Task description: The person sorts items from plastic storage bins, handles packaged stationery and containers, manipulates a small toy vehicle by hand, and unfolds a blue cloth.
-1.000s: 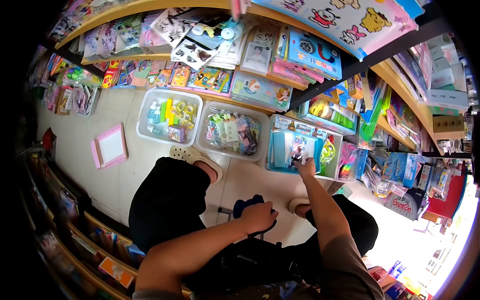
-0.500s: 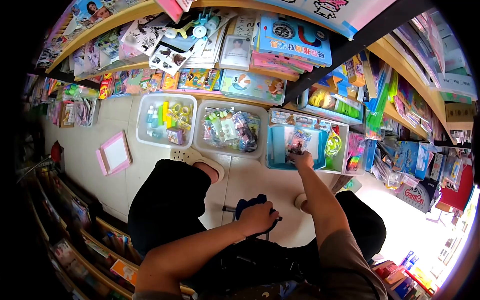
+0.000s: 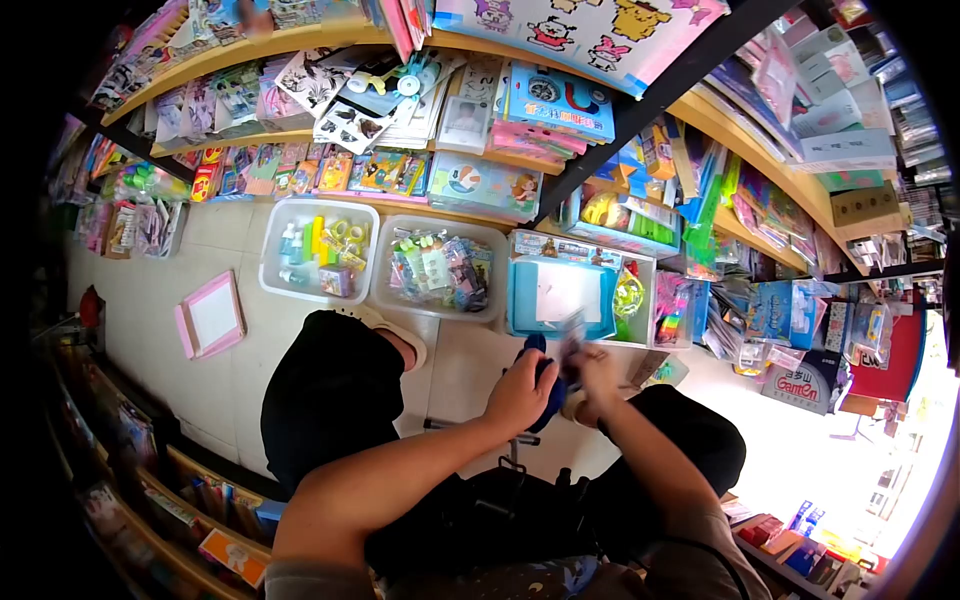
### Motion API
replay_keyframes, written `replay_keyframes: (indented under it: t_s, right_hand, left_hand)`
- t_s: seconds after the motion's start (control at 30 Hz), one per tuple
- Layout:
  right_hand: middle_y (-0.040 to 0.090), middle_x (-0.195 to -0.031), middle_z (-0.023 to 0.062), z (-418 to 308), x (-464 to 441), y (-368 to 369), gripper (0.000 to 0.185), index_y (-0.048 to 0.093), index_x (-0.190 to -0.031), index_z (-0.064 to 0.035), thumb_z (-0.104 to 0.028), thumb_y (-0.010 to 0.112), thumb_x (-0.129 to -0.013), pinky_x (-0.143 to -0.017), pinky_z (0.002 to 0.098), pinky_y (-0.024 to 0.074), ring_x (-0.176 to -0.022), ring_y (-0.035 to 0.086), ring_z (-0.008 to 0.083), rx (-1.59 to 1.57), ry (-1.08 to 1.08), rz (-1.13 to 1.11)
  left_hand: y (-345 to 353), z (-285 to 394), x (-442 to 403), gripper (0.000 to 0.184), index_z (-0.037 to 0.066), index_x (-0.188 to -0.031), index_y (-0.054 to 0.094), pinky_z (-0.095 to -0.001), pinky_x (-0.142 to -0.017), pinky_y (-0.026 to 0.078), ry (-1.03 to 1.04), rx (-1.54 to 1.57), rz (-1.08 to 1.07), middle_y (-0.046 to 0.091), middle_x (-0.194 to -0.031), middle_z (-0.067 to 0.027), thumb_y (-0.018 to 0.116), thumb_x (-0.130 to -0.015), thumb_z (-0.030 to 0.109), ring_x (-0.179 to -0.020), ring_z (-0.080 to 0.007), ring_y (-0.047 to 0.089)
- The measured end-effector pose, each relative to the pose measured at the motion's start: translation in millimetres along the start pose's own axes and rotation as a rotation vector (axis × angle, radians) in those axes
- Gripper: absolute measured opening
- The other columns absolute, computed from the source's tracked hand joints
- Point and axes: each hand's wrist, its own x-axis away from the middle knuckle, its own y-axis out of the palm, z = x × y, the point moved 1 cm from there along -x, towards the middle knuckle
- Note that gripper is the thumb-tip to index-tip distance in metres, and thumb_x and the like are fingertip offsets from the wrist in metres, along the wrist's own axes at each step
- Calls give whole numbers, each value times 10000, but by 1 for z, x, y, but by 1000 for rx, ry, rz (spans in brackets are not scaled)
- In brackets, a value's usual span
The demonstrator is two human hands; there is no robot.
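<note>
My left hand (image 3: 518, 392) is closed around a dark blue cloth (image 3: 546, 396). Beside it, my right hand (image 3: 596, 374) holds a small packet (image 3: 572, 350), blurred by motion. Both hands are near each other above the floor, between my knees. Just beyond them lies a blue tray (image 3: 518, 298) with a white sheet (image 3: 568, 292) inside. Left of that is a clear bin (image 3: 383, 292) of small plastic packets (image 3: 440, 268), and further left another clear bin (image 3: 268, 268) holds bottles, yellow tape rolls and a purple box.
Shelves (image 3: 400, 205) packed with books and stationery run across the back and right. A pink-framed box (image 3: 211, 316) lies on the floor (image 3: 215, 385) at left. Low bookshelves (image 3: 190, 480) stand at the lower left. My knees flank my hands.
My right hand has lifted the packet out of the blue tray and drawn it back beside my left hand. The left hand has moved forward and right with the cloth.
</note>
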Motion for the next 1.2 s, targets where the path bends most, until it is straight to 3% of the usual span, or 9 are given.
replay_keyframes:
  t_s: [0.07,0.23,0.47,0.7,0.77,0.83,0.97,1.0,1.2]
  right_hand:
    - [601,-1009,88,17,33,31,272,548,-1098,-49,-157,459,-864,-778,285,466,-889,577,181,-508,72,-220]
    - [548,-1146,116,14,112,86,348,470,-1187,-66,-270,373,-922,-813,320,465,-959,567,215,-966,418,-434]
    - [651,-843,86,-12,156,44,167,620,-936,6,-39,580,-780,-699,301,503,-694,620,161,-417,152,-377]
    - [646,-814,73,-39,150,47,141,622,-884,-5,-81,508,-850,-690,271,495,-728,620,149,-481,-7,-232]
    - [602,-723,18,4,117,47,138,607,-817,-35,-122,517,-874,-605,236,446,-640,552,97,-259,-21,-159]
    - [568,-676,-6,32,92,50,146,587,-763,-53,-129,532,-875,-558,226,411,-586,504,76,-113,-69,-103]
    - [501,-617,-39,31,56,54,197,533,-678,-72,-100,516,-872,-480,226,338,-514,413,58,-78,-85,53]
    - [462,-579,-41,38,36,58,226,512,-633,-76,-115,551,-852,-458,238,320,-488,381,60,-164,-189,61]
    - [441,-551,-22,-14,2,102,279,491,-600,-41,-163,631,-808,-469,252,325,-534,381,63,387,-401,-62]
  left_hand:
    - [2,8,1,260,41,-966,501,-429,-660,453,74,51,59,579,-886,-170,524,-862,278,-789,-377,572]
    - [-3,9,9,236,55,-927,495,-420,-575,469,199,-255,144,581,-846,-138,535,-840,271,-708,-339,582]
    - [-20,-36,-11,307,24,-856,523,-433,-633,456,-84,-285,107,596,-820,-161,536,-829,330,-744,-360,577]
    - [-23,-50,-4,268,47,-860,562,-278,-623,468,-499,1178,-346,602,-803,-55,549,-856,314,-680,-135,571]
    - [-28,-23,12,214,90,-842,558,-233,-608,448,-264,990,-346,562,-742,-3,520,-880,297,-660,-98,547]
    - [-19,-45,11,230,84,-958,560,-240,-663,467,-507,1185,-434,585,-833,-5,518,-894,300,-752,-95,566]
    - [-15,-49,22,366,39,-947,595,-308,-645,461,-402,51,-608,606,-817,-93,541,-844,386,-760,-169,587]
    - [-27,-35,29,488,-47,-937,614,-415,-793,441,-267,-19,-640,600,-973,-248,520,-804,413,-915,-372,579]
    - [-31,-56,34,442,-31,-942,605,-429,-824,431,-255,-351,-713,601,-953,-228,497,-830,382,-925,-365,565]
